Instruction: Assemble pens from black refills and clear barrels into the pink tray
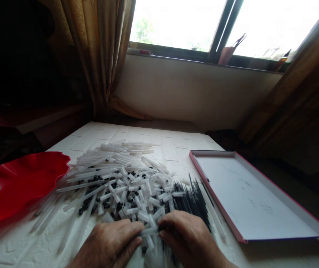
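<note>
My left hand [110,242] and my right hand [186,238] meet at the near edge of the table. Both pinch the ends of one clear plastic pen tube [150,231] held level between them. Just beyond the fingers lies a big heap of clear tubes and caps [120,175] mixed with small black end pieces. A bundle of thin black refills [190,197] lies to the right of the heap, right above my right hand.
A red wavy-edged bowl [17,182] sits at the left. A shallow white tray with a pink rim [276,197] lies at the right. The white brick-patterned table top [176,143] runs to a wall under a window, with curtains on both sides.
</note>
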A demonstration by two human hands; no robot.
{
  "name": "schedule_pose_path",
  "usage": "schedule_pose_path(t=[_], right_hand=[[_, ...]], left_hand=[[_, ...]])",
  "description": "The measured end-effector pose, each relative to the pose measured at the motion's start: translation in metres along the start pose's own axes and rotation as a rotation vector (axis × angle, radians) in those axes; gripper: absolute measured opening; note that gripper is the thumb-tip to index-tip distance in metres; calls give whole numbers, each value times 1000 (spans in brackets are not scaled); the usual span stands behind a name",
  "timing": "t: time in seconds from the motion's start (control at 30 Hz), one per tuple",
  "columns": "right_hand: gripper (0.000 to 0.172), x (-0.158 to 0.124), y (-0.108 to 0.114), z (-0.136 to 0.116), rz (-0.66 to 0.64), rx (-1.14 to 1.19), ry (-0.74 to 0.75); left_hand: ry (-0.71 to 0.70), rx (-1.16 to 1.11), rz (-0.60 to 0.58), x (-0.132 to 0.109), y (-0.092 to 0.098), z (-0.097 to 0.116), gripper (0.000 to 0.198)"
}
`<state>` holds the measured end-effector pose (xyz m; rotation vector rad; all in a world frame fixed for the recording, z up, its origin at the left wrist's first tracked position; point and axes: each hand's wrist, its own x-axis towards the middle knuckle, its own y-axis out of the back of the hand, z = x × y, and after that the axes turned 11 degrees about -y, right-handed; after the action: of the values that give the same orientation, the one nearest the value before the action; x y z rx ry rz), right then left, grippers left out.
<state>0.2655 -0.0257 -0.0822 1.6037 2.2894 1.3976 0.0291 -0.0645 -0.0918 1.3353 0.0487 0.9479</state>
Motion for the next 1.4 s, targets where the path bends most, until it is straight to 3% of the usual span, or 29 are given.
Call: schedule_pose_path(t=[0.27,0.57,0.67,0.83,1.03,1.4], right_hand=[[47,0,0,-4,-12,-146,0],[59,-4,-8,-1,-31,-155,-28],[52,-3,-3,-2,-69,-75,-70],[6,-1,6,-4,-76,69,-70],[10,-1,5,-3,-60,-19,-8],[55,-1,-7,-4,54,-292,65]], left_hand=[[-26,47,40,-10,-13,-4,27],[-68,86,59,-2,-11,0,30],[-45,37,64,-3,-10,1,28],[10,-51,61,-7,-12,-1,22],[20,-51,53,-7,-11,-2,20],[-56,17,59,-3,-10,3,26]])
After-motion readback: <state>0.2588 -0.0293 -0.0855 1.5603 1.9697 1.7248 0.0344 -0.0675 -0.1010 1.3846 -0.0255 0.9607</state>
